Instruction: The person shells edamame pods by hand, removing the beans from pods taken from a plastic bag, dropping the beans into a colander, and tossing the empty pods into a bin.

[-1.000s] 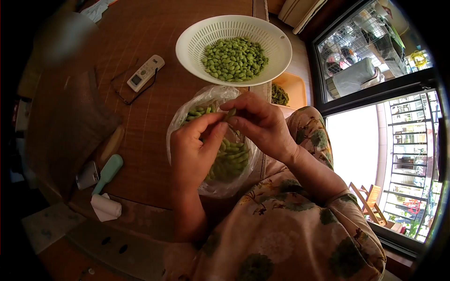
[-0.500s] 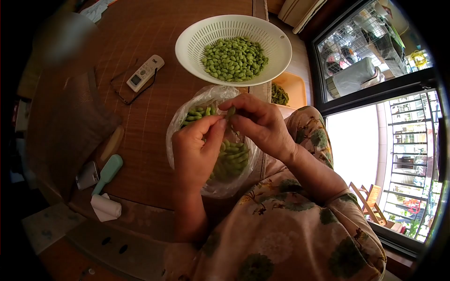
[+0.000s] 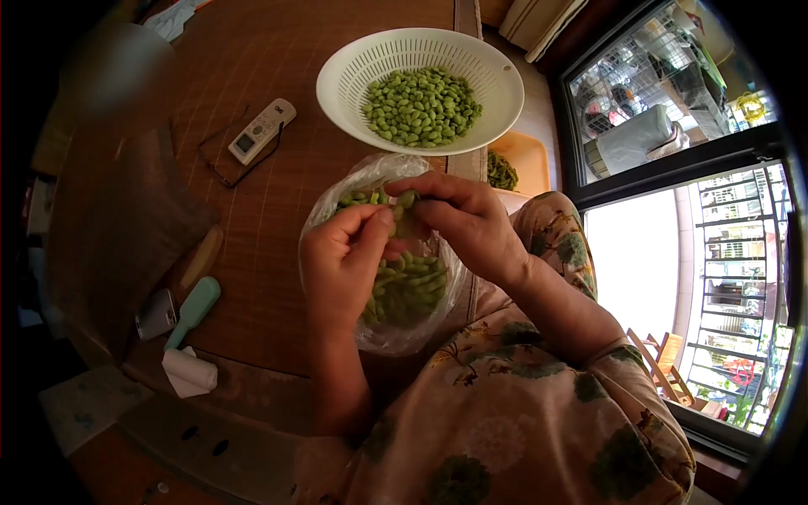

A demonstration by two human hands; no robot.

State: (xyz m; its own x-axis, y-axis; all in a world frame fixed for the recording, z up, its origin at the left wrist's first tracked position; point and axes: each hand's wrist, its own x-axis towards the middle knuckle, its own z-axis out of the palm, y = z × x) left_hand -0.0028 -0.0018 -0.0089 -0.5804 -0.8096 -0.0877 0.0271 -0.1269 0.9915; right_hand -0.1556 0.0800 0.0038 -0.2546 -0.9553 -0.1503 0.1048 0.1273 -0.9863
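A green soybean pod (image 3: 406,199) is between my two hands, above an open clear plastic bag (image 3: 328,227). My right hand (image 3: 475,227) pinches the pod between thumb and forefinger. Thumb and forefinger of my left hand (image 3: 341,257) are pressed together at the pod's left side; the fingers partly cover the pod there. Inside the bag lie many whole green pods (image 3: 412,290). Just beyond it, a white strainer basket (image 3: 341,93) holds a heap of shelled green soybeans (image 3: 421,105).
An orange tub (image 3: 534,156) with empty-looking pods stands lower, right of the table. A remote control (image 3: 263,130) and glasses (image 3: 227,178) lie on the brown table mat (image 3: 252,278). Nearer left are a mint-green handled item (image 3: 198,307) and a white roll (image 3: 189,370). A glass door is at right.
My left hand has shifted slightly left and down, widening the gap between my hands. The pod shows more at my right fingertips.
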